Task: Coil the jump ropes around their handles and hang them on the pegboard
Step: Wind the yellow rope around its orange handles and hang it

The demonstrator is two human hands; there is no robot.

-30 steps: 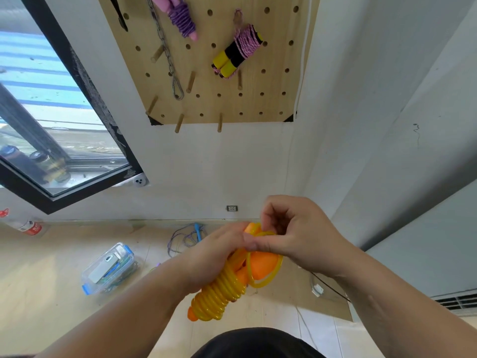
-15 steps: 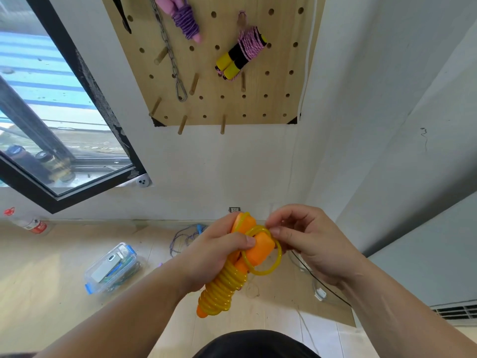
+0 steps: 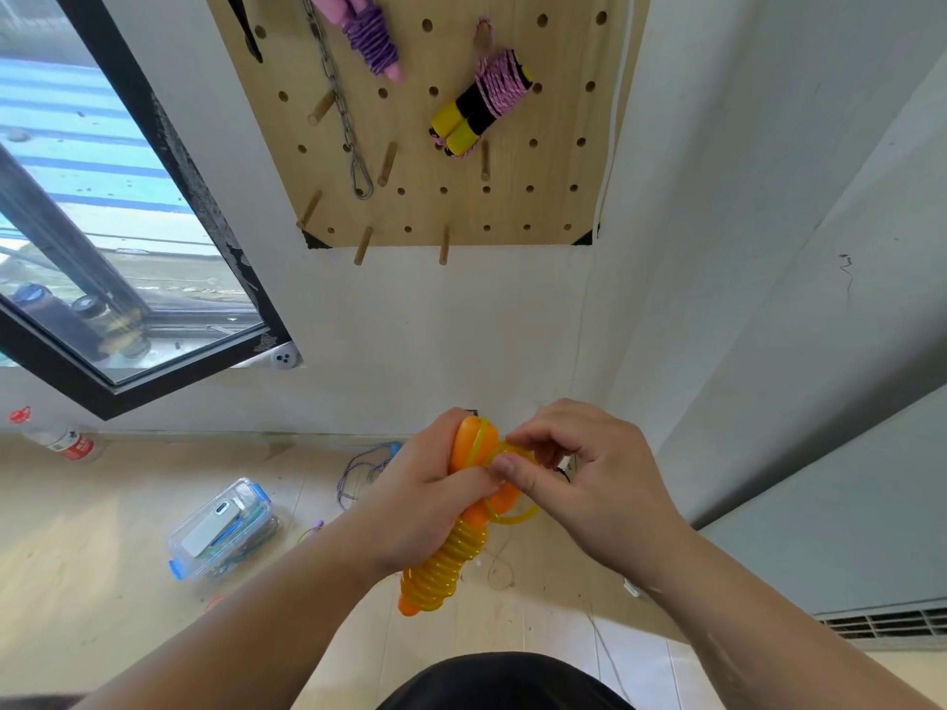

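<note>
Left hand (image 3: 430,499): grips my orange jump rope (image 3: 440,566) by its handles (image 3: 474,440), coil wound below. Right hand (image 3: 589,484): pinches the last loop (image 3: 517,520), now pulled in over the handle tops; half a second ago it hung open. Rope well below the bottom edge of the pegboard (image 3: 512,212); hanging pending.

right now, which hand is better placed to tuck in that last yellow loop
Right, probably. The left hand grips the orange handles, steadying the coiled rope; the right hand pinches the loose yellow loop near their top, free to guide it.
</note>
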